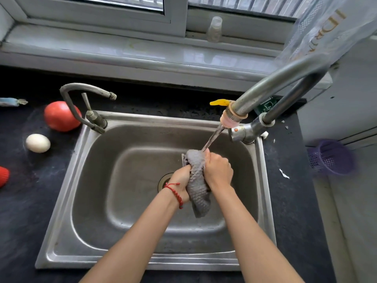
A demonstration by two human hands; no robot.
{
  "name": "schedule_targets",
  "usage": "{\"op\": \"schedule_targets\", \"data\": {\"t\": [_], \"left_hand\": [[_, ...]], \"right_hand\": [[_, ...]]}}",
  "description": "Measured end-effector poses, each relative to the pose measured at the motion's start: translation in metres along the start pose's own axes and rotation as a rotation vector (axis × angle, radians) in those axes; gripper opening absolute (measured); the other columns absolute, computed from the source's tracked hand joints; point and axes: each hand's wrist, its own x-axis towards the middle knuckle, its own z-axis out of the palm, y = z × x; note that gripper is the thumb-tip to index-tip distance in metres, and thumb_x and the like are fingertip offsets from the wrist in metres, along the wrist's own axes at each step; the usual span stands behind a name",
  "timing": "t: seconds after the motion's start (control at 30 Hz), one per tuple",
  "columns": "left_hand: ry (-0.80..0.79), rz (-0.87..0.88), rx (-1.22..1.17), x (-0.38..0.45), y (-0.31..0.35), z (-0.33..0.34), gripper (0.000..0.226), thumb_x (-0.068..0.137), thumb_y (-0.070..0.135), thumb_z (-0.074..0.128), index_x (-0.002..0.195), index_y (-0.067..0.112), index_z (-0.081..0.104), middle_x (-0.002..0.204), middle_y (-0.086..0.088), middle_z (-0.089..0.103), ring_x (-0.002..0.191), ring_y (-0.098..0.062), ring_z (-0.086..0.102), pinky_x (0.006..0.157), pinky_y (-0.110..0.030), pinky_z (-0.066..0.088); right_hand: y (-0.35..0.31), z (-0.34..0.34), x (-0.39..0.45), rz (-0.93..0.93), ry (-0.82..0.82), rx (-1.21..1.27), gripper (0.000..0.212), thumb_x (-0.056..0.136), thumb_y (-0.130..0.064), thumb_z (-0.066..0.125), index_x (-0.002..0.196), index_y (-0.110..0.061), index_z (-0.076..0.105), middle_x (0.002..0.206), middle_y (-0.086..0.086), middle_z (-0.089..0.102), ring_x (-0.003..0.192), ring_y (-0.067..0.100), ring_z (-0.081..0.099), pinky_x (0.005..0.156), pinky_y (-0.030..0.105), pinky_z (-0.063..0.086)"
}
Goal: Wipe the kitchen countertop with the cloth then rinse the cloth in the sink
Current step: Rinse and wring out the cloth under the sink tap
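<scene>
While water runs from the tall curved steel tap [271, 92] at the back right corner of the stainless steel sink [67, 201], the grey waffle-textured cloth [196, 181] hangs bunched over the middle of the sink basin, just right of the drain. Its long axis runs roughly from the stream down toward the sink's front rim, the upper end under the water and the loose tail pointing at the person. Both hands grip it: the left hand [180, 183], with a red bead bracelet [175, 193] at the wrist, curls round its left side, and the right hand [218, 170] is clenched round its upper right. Left of the sink, on the dark bench [24, 211], lie a red tomato [60, 116] and a white egg [38, 143]; a smaller bent tap [81, 99] stands at the sink's back left corner. Right of the sink hangs a purple mesh basket [330, 157].
</scene>
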Motion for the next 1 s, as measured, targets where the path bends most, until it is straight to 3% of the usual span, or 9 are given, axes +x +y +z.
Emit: {"op": "schedule_targets", "data": {"t": [0.1, 0.2, 0.33, 0.53, 0.6, 0.7, 0.83, 0.9, 1.0], "left_hand": [[-0.053, -0.005, -0.076, -0.008, 0.004, -0.006, 0.033, 0.095, 0.027, 0.039, 0.08, 0.009, 0.062, 0.06, -0.006, 0.068, 0.051, -0.017, 0.065, 0.051, -0.025, 0.057], [0.1, -0.005, -0.025, -0.006, 0.002, -0.017, 0.035, 0.096, 0.026, 0.037, 0.07, 0.012, 0.056, 0.043, -0.001, 0.062, 0.037, -0.012, 0.058, 0.041, -0.016, 0.048], [0.154, 0.027, 0.043, -0.011, 0.009, -0.021, 0.032, 0.095, 0.024, 0.04, 0.071, 0.013, 0.056, 0.045, -0.001, 0.06, 0.04, -0.013, 0.057, 0.045, -0.018, 0.046], [0.157, 0.098, 0.101, -0.018, 0.022, -0.024, 0.028, 0.094, 0.022, 0.043, 0.073, 0.01, 0.058, 0.054, -0.004, 0.06, 0.047, -0.015, 0.057, 0.055, -0.025, 0.044], [0.134, 0.102, 0.107, -0.023, 0.026, -0.024, 0.028, 0.094, 0.021, 0.043, 0.074, 0.009, 0.058, 0.063, -0.007, 0.057, 0.055, -0.017, 0.054, 0.056, -0.025, 0.043], [0.113, 0.13, 0.148, -0.03, 0.029, -0.023, 0.025, 0.093, 0.019, 0.047, 0.074, 0.009, 0.06, 0.061, -0.006, 0.059, 0.054, -0.017, 0.055, 0.055, -0.024, 0.043], [0.091, 0.172, 0.224, -0.04, 0.033, -0.022, 0.025, 0.091, 0.016, 0.049, 0.07, 0.009, 0.06, 0.05, -0.002, 0.061, 0.044, -0.013, 0.057, 0.05, -0.022, 0.045], [0.058, 0.189, 0.267, -0.046, 0.035, -0.021, 0.024, 0.091, 0.015, 0.049, 0.071, 0.008, 0.06, 0.052, -0.002, 0.061, 0.044, -0.012, 0.057, 0.049, -0.021, 0.045], [-0.015, 0.214, 0.334, -0.055, 0.04, -0.017, 0.021, 0.091, 0.014, 0.05, 0.075, 0.01, 0.061, 0.056, -0.001, 0.063, 0.049, -0.013, 0.057, 0.052, -0.023, 0.045]], "right_hand": [[0.001, -0.018, 0.015, -0.139, 0.04, 0.201, 0.032, 0.094, -0.031, 0.041, 0.121, -0.019, 0.053, 0.108, 0.013, 0.069, 0.098, 0.034, 0.062, 0.086, 0.043, 0.047], [-0.005, -0.036, 0.033, -0.181, 0.02, 0.515, 0.041, 0.088, -0.025, 0.045, 0.128, -0.015, 0.051, 0.095, -0.001, 0.067, 0.072, 0.008, 0.064, 0.085, 0.042, 0.051], [-0.007, -0.041, 0.04, -0.144, -0.002, 0.595, 0.037, 0.091, -0.016, 0.047, 0.124, -0.001, 0.049, 0.07, -0.006, 0.048, 0.074, 0.011, 0.049, 0.068, 0.009, 0.04], [-0.005, -0.04, 0.047, -0.071, 0.049, 0.791, 0.029, 0.084, -0.02, 0.049, 0.111, -0.011, 0.053, 0.073, -0.023, 0.059, 0.082, 0.003, 0.051, 0.089, 0.027, 0.04], [-0.006, -0.045, 0.048, -0.055, 0.067, 0.879, 0.03, 0.084, -0.022, 0.048, 0.112, -0.012, 0.053, 0.104, -0.015, 0.065, 0.107, 0.013, 0.052, 0.105, 0.038, 0.039], [-0.01, -0.049, 0.047, 0.003, 0.077, 0.964, 0.043, 0.092, -0.014, 0.045, 0.135, -0.006, 0.044, 0.143, 0.013, 0.045, 0.135, 0.022, 0.039, 0.109, 0.044, 0.038], [-0.011, -0.043, 0.035, -0.063, 0.095, 0.935, 0.047, 0.087, -0.019, 0.048, 0.134, -0.01, 0.042, 0.131, 0.005, 0.052, 0.124, 0.023, 0.05, 0.104, 0.048, 0.042], [-0.009, -0.033, 0.02, -0.079, -0.02, 0.969, 0.041, 0.089, -0.024, 0.053, 0.128, -0.014, 0.043, 0.123, 0.003, 0.055, 0.116, 0.023, 0.056, 0.098, 0.042, 0.047], [-0.002, -0.011, -0.006, -0.068, -0.42, 1.007, 0.066, 0.066, -0.066, 0.063, 0.119, -0.028, 0.054, 0.118, 0.0, 0.064, 0.11, 0.019, 0.06, 0.097, 0.036, 0.049]]}}
